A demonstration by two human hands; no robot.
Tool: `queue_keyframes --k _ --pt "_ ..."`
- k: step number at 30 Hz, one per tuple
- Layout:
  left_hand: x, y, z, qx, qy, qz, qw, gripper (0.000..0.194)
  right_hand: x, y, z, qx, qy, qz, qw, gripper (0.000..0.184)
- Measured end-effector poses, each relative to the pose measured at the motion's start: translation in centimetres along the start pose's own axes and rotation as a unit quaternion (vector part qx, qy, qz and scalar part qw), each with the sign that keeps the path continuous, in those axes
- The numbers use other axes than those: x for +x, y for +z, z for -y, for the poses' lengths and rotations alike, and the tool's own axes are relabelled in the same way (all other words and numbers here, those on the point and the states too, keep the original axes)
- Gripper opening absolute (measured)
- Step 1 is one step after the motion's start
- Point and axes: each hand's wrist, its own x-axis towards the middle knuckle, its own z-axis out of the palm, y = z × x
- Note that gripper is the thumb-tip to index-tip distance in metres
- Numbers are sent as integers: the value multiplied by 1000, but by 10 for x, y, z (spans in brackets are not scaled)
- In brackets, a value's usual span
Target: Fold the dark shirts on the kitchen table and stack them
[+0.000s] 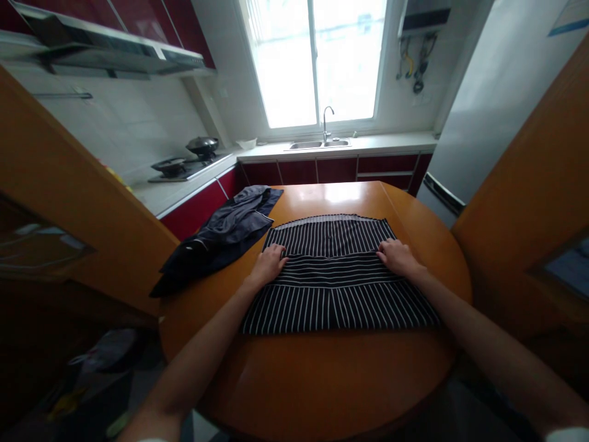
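Observation:
A black garment with white stripes, which looks like a skirt [331,307], lies spread out on the round wooden table [331,374]. Across its middle runs a band of horizontal stripes, with vertical stripes above and below it. My left hand [267,264] is at the left end of this band, its fingers bent and closed on the fabric. At the band's right end, my right hand [398,256] likewise has its fingers curled on the cloth. The fingertips of both hands are partly hidden.
Dark, shiny clothing [230,218] lies heaped on the table's left side. Beyond are a counter with a sink [306,145], a stove with a wok [202,145], and a window. A fridge [488,104] stands at right; wooden door frames flank the table.

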Motion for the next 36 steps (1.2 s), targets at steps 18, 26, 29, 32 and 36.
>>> queue_keyframes --k 18,26,29,32,36 --pt "-62 12 8 37 26 99 994 58 -68 29 -20 0 7 5 1000 61" --pt "-165 -51 -2 1 177 124 976 76 -172 -9 -32 44 -175 -34 983 58" --pt "-184 -52 -4 8 198 102 975 67 -192 -13 -37 50 -200 -31 978 52" --pt "-184 -47 6 15 194 59 979 68 -191 -11 -45 45 -207 -53 976 47" --pt "-175 -40 16 17 198 38 979 65 -184 -9 -50 44 -208 -79 974 48"
